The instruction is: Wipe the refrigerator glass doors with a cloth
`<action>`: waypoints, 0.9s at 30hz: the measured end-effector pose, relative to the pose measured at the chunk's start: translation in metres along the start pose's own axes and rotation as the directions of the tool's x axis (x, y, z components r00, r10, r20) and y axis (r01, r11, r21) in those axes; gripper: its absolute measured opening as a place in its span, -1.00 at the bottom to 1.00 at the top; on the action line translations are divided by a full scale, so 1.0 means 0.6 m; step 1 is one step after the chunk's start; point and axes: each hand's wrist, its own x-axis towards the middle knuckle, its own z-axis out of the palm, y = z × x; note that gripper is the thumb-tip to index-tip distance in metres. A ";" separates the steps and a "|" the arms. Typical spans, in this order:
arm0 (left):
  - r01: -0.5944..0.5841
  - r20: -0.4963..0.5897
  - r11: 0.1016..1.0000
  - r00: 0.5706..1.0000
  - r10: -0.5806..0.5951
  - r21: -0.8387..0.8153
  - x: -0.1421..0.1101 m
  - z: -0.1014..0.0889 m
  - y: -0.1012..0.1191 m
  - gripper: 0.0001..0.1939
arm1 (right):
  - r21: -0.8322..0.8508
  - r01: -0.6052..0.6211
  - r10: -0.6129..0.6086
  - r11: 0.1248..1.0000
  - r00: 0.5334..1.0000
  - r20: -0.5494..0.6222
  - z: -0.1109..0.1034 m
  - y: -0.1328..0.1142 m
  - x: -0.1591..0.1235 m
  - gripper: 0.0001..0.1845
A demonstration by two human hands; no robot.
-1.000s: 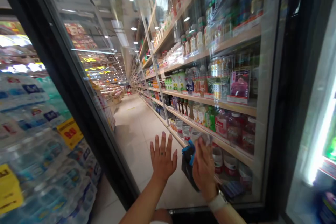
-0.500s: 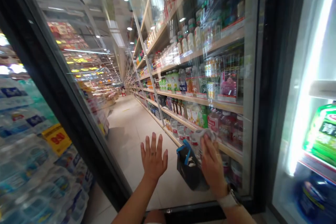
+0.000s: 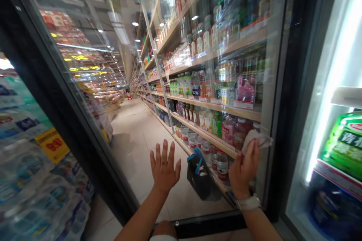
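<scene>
My left hand (image 3: pixel 165 167) lies flat with fingers spread against the glass door (image 3: pixel 132 173), holding nothing. A pale cloth or tissue (image 3: pixel 258 138) is bunched under the fingers of my right hand (image 3: pixel 246 163), which presses it to the glass near the door's right side. A white band circles my right wrist. Through the pane, a dark bag (image 3: pixel 199 180) with blue handles shows on the floor between my two hands.
A black door frame (image 3: pixel 70 109) slants along the left. Shelves of bottled drinks (image 3: pixel 195 113) show through the glass. At right is a lit cooler with a green bottle (image 3: pixel 346 145). Packed water bottles (image 3: pixel 34 173) and a yellow price sign (image 3: pixel 52 145) stand at left.
My right hand has slid to the right across the glass with the cloth, toward the door's right edge. My left hand stays spread in nearly the same place. The view has shifted slightly.
</scene>
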 end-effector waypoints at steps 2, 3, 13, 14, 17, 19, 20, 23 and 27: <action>-0.004 0.006 1.000 1.000 0.004 0.002 0.001 -0.002 0.000 -0.26 | 0.027 0.030 -0.030 0.999 1.000 0.007 0.011 -0.031 -0.008 -0.39; -0.008 0.008 1.000 1.000 0.008 0.002 0.001 -0.003 0.001 -0.26 | 0.040 0.046 -0.047 0.998 0.999 0.021 0.017 -0.046 -0.013 -0.39; -0.019 0.015 0.999 1.000 0.018 0.039 -0.008 0.001 -0.003 -0.28 | 0.292 0.311 -0.399 0.905 0.859 0.321 0.055 -0.150 -0.147 -0.27; -0.024 0.014 0.999 1.000 0.023 0.043 -0.009 0.001 -0.004 -0.29 | 0.305 0.334 -0.427 0.892 0.845 0.322 0.057 -0.151 -0.154 -0.26; -0.036 0.021 0.998 0.999 0.035 0.048 -0.009 0.001 -0.006 -0.29 | 0.287 0.394 -0.477 0.873 0.812 0.335 0.054 -0.141 -0.152 -0.26; -0.037 0.026 0.998 0.999 0.036 0.046 -0.006 -0.002 -0.006 -0.28 | 0.236 0.411 -0.470 0.881 0.814 0.340 0.048 -0.125 -0.135 -0.25; -0.033 0.026 0.998 0.999 0.032 0.044 -0.004 -0.004 -0.004 -0.28 | 0.203 0.405 -0.452 0.892 0.825 0.338 0.043 -0.115 -0.122 -0.24; -0.031 0.016 0.999 0.999 0.031 0.029 0.001 -0.009 0.000 -0.28 | 0.114 0.333 -0.352 0.936 0.887 0.298 0.023 -0.073 -0.076 -0.24; -0.041 0.007 0.999 0.999 0.040 0.015 0.003 -0.009 0.002 -0.28 | -0.005 0.145 -0.143 0.989 0.980 0.136 -0.012 0.008 -0.004 -0.34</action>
